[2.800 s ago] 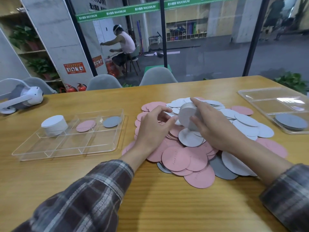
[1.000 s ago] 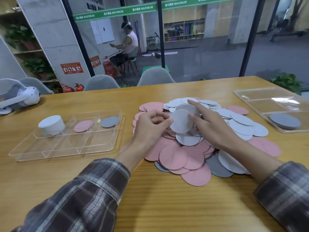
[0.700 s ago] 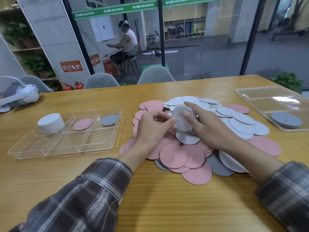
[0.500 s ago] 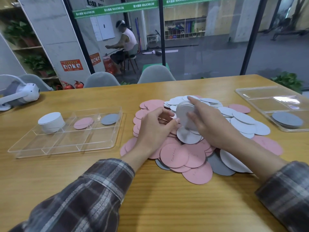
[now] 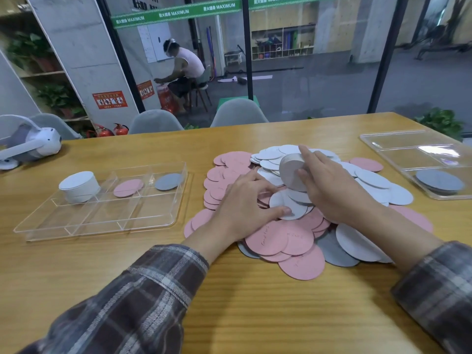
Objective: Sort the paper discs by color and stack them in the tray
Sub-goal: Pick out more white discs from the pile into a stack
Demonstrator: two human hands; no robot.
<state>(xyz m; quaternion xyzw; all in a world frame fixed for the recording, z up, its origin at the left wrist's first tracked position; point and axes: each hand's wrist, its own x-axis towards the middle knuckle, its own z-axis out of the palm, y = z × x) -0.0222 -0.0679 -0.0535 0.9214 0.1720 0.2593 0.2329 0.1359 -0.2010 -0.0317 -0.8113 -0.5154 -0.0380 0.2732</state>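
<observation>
A wooden desk (image 5: 255, 315) is seen from above, with a person's two hands reaching in from the near edge, both in plaid sleeves (image 5: 153, 290).

At the middle of the desk lies a loose pile of paper discs (image 5: 293, 241): pink, white and grey rounds overlapping one another. White ones gather towards the far side, pink ones along the left and near sides.

The right hand (image 5: 329, 190) is over the pile. Its fingers and thumb are curled round a handful of white discs (image 5: 292, 172), held on edge as a thick, tilted bundle above the pile.

The left hand (image 5: 245, 205) rests on the pile just beside it. Its fingers are bent, and its thumb tip lies on a single white disc (image 5: 293, 204) lying flat on the heap, pinching it at the rim.

Towards the left edge of the desk sits a clear tray (image 5: 102, 226) divided into compartments. In its far row, the left compartment holds a tall stack of white discs (image 5: 79, 186), the middle one a pink disc (image 5: 127, 187), and the right one a grey disc (image 5: 167, 181).

At the right edge is a second clear tray (image 5: 408, 141), with a low stack of grey discs (image 5: 439, 180) in its near compartment.

A white headset (image 5: 28, 145) rests at the far left corner.
</observation>
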